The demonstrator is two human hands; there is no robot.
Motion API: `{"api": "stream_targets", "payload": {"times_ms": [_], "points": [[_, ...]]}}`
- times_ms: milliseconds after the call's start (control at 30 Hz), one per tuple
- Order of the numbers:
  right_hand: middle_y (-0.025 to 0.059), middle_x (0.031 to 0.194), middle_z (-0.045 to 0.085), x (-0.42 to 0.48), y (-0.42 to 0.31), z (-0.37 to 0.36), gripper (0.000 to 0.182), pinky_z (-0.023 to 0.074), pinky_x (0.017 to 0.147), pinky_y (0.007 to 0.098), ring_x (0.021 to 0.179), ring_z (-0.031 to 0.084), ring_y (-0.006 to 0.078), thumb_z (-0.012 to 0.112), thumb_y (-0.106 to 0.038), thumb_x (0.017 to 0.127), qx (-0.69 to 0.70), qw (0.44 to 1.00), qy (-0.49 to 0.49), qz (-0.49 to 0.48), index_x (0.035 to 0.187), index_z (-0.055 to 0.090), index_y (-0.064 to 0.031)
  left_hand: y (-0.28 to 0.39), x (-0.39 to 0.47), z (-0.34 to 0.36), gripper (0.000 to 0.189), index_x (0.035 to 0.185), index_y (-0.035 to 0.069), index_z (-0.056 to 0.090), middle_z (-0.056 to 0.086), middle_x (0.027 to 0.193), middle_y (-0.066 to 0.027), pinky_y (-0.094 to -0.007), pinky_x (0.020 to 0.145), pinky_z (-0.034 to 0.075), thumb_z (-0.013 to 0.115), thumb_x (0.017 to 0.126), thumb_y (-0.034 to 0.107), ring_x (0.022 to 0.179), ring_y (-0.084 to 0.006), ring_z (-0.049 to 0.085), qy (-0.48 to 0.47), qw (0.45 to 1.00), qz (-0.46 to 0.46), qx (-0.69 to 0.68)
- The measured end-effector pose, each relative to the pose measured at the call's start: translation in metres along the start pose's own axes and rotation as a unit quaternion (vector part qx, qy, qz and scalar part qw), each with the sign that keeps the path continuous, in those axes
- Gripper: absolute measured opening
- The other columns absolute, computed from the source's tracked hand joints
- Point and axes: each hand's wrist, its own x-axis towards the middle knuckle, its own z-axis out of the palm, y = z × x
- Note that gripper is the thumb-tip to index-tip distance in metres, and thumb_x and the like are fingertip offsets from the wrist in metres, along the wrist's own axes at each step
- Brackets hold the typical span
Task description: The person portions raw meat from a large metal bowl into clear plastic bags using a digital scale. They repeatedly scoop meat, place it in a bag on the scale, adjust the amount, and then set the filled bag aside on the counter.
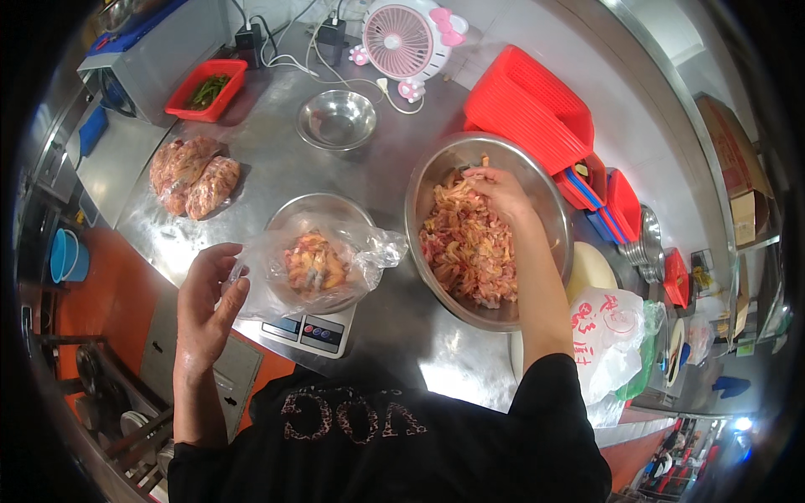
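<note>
My left hand point(210, 302) is at the left edge of a clear plastic bag point(264, 283), its thumb and fingers around the bag's rim. The bag lies spread in a steel bowl on a digital kitchen scale point(324, 331), with some raw meat pieces point(314, 264) in it. Inside a large steel basin point(434, 295) to the right, my right hand point(500, 192) touches the upper part of a heap of cut raw meat point(468, 251); its fingertips are partly hidden, and whether they grip a piece is unclear.
Filled bags of raw meat point(192, 179) lie at the left of the steel table. An empty steel bowl point(336, 119) stands behind the scale. Stacked red plastic baskets point(534, 107), a pink and white fan point(402, 41) and a red basket of green vegetables point(207, 91) stand farther back. White plastic bags point(610, 339) sit right.
</note>
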Motion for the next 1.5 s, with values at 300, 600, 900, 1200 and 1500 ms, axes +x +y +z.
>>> {"api": "stream_targets", "payload": {"times_ms": [300, 600, 900, 1200, 1500], "points": [[0.0187, 0.09, 0.06, -0.053, 0.021, -0.026, 0.029, 0.0468, 0.076, 0.0357, 0.086, 0.06, 0.0295, 0.064, -0.018, 0.074, -0.465, 0.847, 0.184, -0.181, 0.099, 0.06, -0.0042, 0.005, 0.002, 0.004, 0.036, 0.114, 0.0, 0.047, 0.051, 0.09, -0.0027, -0.0225, 0.075, 0.038, 0.06, 0.083, 0.012, 0.086, -0.0099, 0.047, -0.003, 1.0, 0.019, 0.018], [0.0117, 0.081, 0.064, -0.141, 0.045, -0.034, 0.011, 0.0483, 0.069, 0.0386, 0.08, 0.062, 0.0271, 0.059, -0.015, 0.069, -0.632, 0.769, -0.034, 0.085, 0.077, 0.065, -0.0101, -0.004, -0.001, 0.002, 0.042, 0.118, 0.0, 0.046, 0.05, 0.094, -0.0053, -0.0237, 0.074, 0.039, 0.062, 0.083, 0.018, 0.082, -0.0109, 0.047, 0.004, 1.0, 0.024, 0.018], [0.0097, 0.081, 0.064, -0.151, 0.056, -0.057, 0.019, 0.0486, 0.066, 0.0328, 0.075, 0.062, 0.0207, 0.061, -0.014, 0.075, -0.422, 0.906, 0.038, -0.001, 0.093, 0.064, -0.0076, 0.004, -0.001, 0.003, 0.04, 0.117, -0.001, 0.046, 0.051, 0.095, -0.0059, -0.0243, 0.073, 0.039, 0.06, 0.084, 0.016, 0.083, -0.0116, 0.047, -0.007, 0.998, 0.038, 0.047], [0.0014, 0.075, 0.057, -0.176, -0.02, -0.035, 0.01, 0.0441, 0.06, 0.0207, 0.067, 0.054, 0.0086, 0.057, -0.011, 0.086, 0.003, 0.997, 0.074, 0.008, 0.09, 0.059, -0.002, 0.006, -0.008, 0.002, 0.037, 0.116, 0.0, 0.047, 0.052, 0.094, -0.0054, -0.0246, 0.077, 0.039, 0.059, 0.082, 0.01, 0.087, -0.012, 0.048, 0.0, 0.999, 0.029, 0.033], [0.0078, 0.09, 0.06, -0.151, -0.005, -0.015, 0.012, 0.0481, 0.07, 0.0327, 0.079, 0.059, 0.0213, 0.06, -0.008, 0.078, -0.438, 0.888, 0.024, -0.139, 0.09, 0.061, -0.0032, 0.009, -0.011, 0.0, 0.038, 0.117, 0.001, 0.047, 0.053, 0.091, -0.0054, -0.0237, 0.073, 0.04, 0.058, 0.082, 0.007, 0.082, -0.0109, 0.049, 0.001, 0.999, 0.034, 0.018]]}}
